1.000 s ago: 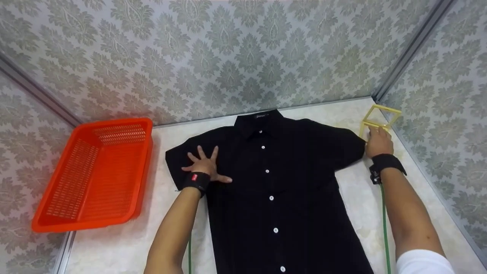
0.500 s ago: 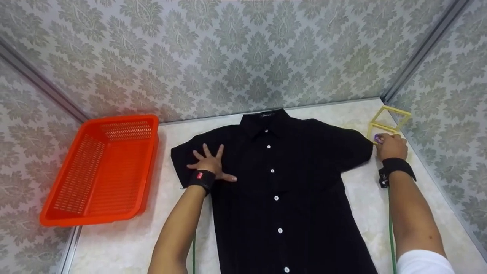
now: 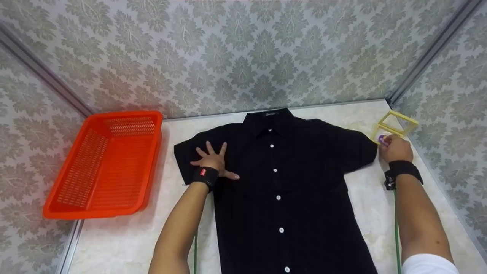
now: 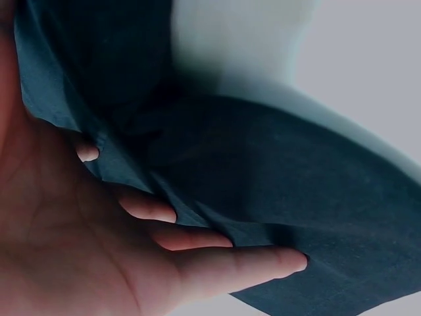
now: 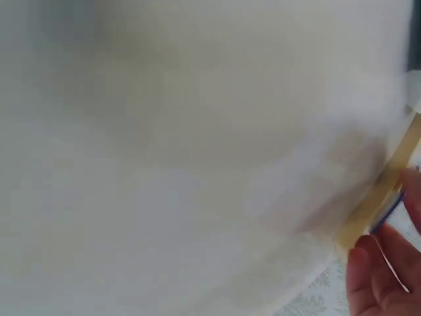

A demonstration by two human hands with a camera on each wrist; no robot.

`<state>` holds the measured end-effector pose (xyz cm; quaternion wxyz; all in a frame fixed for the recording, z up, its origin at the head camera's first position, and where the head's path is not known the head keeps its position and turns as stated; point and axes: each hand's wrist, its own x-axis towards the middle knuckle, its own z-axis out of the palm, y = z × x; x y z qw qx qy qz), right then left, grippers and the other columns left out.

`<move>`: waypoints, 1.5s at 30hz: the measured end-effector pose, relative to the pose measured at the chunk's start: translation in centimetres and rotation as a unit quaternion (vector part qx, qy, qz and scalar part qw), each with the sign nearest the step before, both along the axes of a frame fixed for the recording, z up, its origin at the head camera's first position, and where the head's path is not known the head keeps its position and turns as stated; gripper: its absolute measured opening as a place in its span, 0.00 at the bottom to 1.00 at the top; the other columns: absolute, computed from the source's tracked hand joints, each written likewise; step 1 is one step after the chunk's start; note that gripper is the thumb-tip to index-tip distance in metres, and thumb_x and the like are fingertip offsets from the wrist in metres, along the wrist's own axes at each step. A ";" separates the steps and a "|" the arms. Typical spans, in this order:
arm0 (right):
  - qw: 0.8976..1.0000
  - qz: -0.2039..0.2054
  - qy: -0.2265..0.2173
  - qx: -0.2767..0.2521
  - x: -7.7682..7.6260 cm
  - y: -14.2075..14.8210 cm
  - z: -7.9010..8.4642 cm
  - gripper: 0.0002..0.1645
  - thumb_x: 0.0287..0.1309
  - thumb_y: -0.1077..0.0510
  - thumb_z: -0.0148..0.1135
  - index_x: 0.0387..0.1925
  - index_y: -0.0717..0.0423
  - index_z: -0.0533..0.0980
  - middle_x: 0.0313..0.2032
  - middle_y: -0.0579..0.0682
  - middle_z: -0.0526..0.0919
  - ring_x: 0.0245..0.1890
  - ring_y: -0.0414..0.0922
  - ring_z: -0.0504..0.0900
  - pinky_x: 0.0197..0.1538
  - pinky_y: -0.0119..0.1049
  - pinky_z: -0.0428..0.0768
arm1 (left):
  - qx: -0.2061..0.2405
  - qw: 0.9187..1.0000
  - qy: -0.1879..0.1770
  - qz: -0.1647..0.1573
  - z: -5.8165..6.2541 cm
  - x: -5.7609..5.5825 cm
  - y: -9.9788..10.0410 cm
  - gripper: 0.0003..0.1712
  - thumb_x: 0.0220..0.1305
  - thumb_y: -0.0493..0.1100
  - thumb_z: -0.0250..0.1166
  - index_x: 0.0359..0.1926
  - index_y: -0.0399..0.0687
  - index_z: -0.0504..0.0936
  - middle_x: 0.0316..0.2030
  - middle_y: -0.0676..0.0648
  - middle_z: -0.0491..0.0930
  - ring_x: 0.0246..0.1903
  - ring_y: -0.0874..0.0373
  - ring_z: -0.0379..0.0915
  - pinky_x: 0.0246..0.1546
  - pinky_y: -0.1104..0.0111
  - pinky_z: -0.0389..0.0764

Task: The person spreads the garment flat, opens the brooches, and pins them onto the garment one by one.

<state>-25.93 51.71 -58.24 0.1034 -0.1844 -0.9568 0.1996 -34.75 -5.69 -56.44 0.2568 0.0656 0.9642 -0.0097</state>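
Note:
A black short-sleeved button-up shirt [image 3: 312, 182] lies spread out, collar at the far end. My left hand [image 3: 210, 160] rests on its left shoulder area with the fingers splayed; the left wrist view shows the straight fingers [image 4: 276, 262] against the dark cloth. Past the right sleeve, a case with yellow edges [image 3: 392, 129] stands with its lid raised. My right hand [image 3: 397, 149] is at its near side and pinches a small purple piece [image 3: 383, 140], mostly hidden by the fingers. The right wrist view shows a yellow strip [image 5: 375, 201] beside those fingertips.
An orange-red plastic basket [image 3: 114, 175] with slotted sides stands left of the shirt. Patterned panels [image 3: 251, 53] close off the back and both sides of the pale tabletop [image 3: 365, 198]. Green cords run down from both wrists.
The head view has turned slightly left, so everything sits farther right. The purple piece has come into sight between my right fingertips. My left hand has stayed flat on the shirt.

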 end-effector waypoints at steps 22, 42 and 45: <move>0.999 0.048 0.021 0.012 0.3 -0.2 1.9 0.17 0.68 0.62 0.59 0.53 0.71 0.79 0.44 0.76 0.81 0.43 0.76 0.76 0.51 0.66 0.72 | -0.009 1.000 -0.008 0.001 0.2 0.1 0.0 0.84 0.32 0.84 0.70 0.80 0.66 0.27 0.74 0.25 0.21 0.69 0.16 0.24 0.51 0.22 0.61; 0.990 0.072 0.125 0.005 -2.5 -5.3 3.8 0.18 0.60 0.65 0.62 0.50 0.71 0.79 0.43 0.72 0.83 0.43 0.71 0.81 0.48 0.64 0.76 | -0.046 0.999 0.028 -0.006 3.3 1.0 3.9 0.79 0.38 0.73 0.77 0.81 0.47 0.44 0.76 0.26 0.38 0.73 0.23 0.39 0.63 0.32 0.60; 0.985 0.092 0.147 0.007 -3.2 -6.3 4.0 0.16 0.57 0.66 0.63 0.46 0.71 0.81 0.42 0.70 0.84 0.43 0.69 0.82 0.48 0.62 0.77 | -0.043 0.995 0.083 -0.030 3.1 0.9 5.8 0.78 0.35 0.74 0.78 0.79 0.42 0.52 0.76 0.28 0.46 0.74 0.28 0.44 0.67 0.37 0.57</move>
